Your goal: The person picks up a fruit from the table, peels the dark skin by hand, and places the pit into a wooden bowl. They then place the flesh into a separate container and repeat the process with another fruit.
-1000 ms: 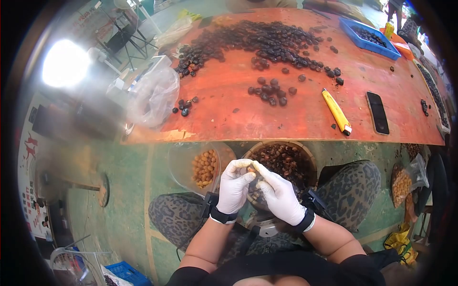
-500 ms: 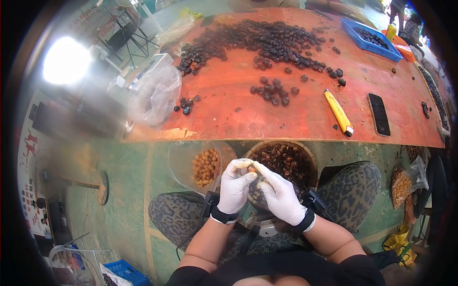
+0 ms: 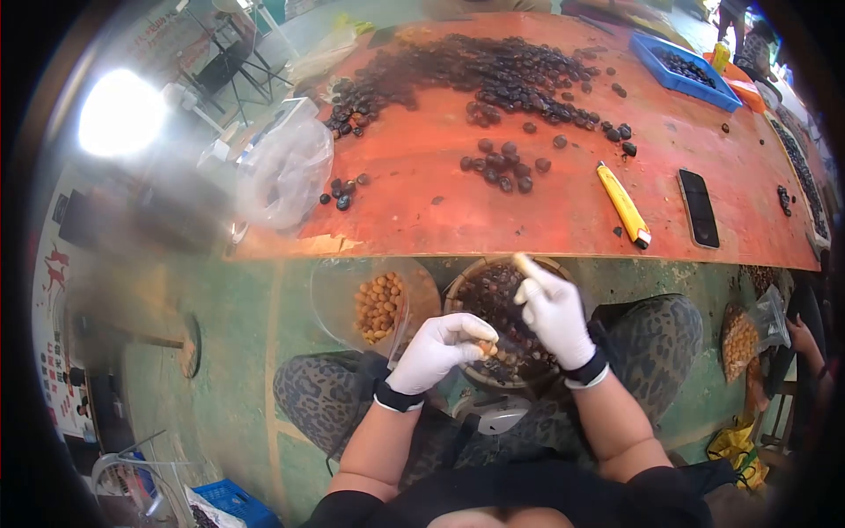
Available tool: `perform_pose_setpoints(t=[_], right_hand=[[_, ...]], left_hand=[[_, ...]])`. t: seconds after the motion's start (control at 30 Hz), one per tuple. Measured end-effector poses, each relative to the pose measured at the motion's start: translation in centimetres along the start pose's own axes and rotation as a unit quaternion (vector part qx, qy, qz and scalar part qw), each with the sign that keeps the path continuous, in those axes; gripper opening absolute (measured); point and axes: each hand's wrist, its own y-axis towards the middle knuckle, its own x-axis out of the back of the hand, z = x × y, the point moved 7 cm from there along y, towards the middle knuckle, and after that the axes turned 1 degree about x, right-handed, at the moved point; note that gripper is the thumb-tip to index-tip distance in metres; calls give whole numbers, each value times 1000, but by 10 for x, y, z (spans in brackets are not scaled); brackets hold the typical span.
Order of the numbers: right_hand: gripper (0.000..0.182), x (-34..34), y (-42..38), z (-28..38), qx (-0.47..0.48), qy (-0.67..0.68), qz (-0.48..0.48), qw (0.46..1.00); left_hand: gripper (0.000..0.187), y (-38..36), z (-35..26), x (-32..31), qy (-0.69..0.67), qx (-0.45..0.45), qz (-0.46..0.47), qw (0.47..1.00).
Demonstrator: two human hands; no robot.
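Note:
My left hand, in a white glove stained at the fingertips, is closed on a small orange-tan kernel held between thumb and fingers. My right hand, gloved the same way, is apart from it over the right side of a round basket. Its index finger points toward the table edge, the others are loosely bent, and I see nothing in it. Dark shell pieces fill the basket. Left of it stands a clear plastic tub with many yellow-orange kernels.
On the red table are a heap of dark round nuts, a smaller group, a yellow utility knife, a phone, a plastic bag and a blue tray. Another person's hand shows at right.
My hands were together over the basket around a nut. Now they are apart: the right has moved up and right, while the left keeps the kernel, slightly lower. A person's hand has appeared at right.

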Motion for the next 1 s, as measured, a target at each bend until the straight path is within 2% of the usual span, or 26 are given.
perform_pose_setpoints(t=[0.03,0.13,0.2,0.33,0.4,0.47,0.57,0.77,0.87,0.97,1.0], right_hand=[[40,2,-2,2,-8,-1,-1,1000],[39,-2,-14,-5,-38,-21,24,999],[37,-17,-23,-3,21,-115,45,992],[41,-37,-37,6,34,-146,52,987],[45,-45,-37,9,134,-161,74,975],[50,-48,-42,13,143,-225,104,958],[53,-52,-46,17,195,-245,87,946],[52,-52,-45,20,184,-262,87,943],[50,-46,-40,21,204,-278,37,938],[44,-27,-25,26,179,-232,-5,956],[45,-26,-26,32,138,-226,9,964]], left_hand=[[22,0,10,10,21,49,-38,998],[27,9,9,24,-134,-45,-99,985],[29,8,9,29,-150,-77,-116,979],[26,9,8,24,-215,-121,-124,961],[27,11,8,24,-232,-148,-132,952],[28,11,9,24,-235,-148,-135,951],[29,11,8,23,-221,-158,-136,953],[28,10,3,21,-181,-195,-142,953],[28,8,4,16,-117,-182,-148,965],[27,6,4,10,-97,-156,-161,970],[27,7,3,11,-109,-151,-166,968]])
